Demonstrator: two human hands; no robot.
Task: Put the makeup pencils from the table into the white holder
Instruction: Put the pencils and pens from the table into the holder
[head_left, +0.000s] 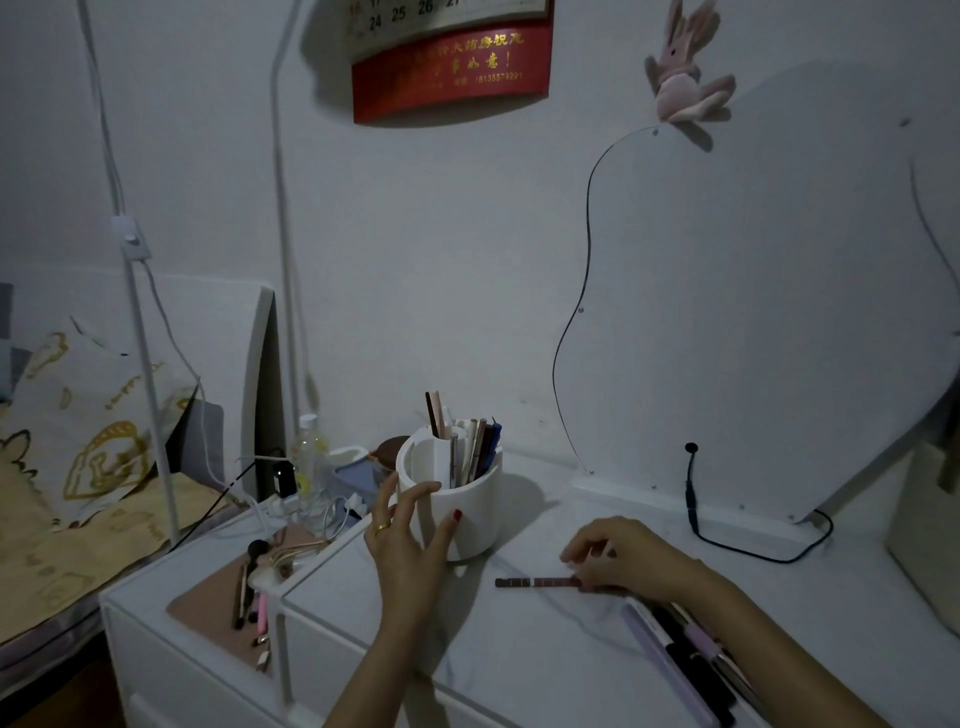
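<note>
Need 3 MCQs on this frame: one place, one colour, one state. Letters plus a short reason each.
1. The white holder stands
A. by the left hand
B. on the bed
C. under the mirror

2. The pencil at the right hand is
A. blue
B. dark red
C. yellow

3. That pencil is
A. upright in the holder
B. lifted high
C. flat on the table

A: fingers curl round the holder's side.
B: dark red barrel.
C: it lies flat, fingertips on one end.

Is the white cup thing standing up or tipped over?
Standing up. The white holder sits flat on the table with its open top upward, and the pencils inside poke up. The left hand curls around its side.
</note>
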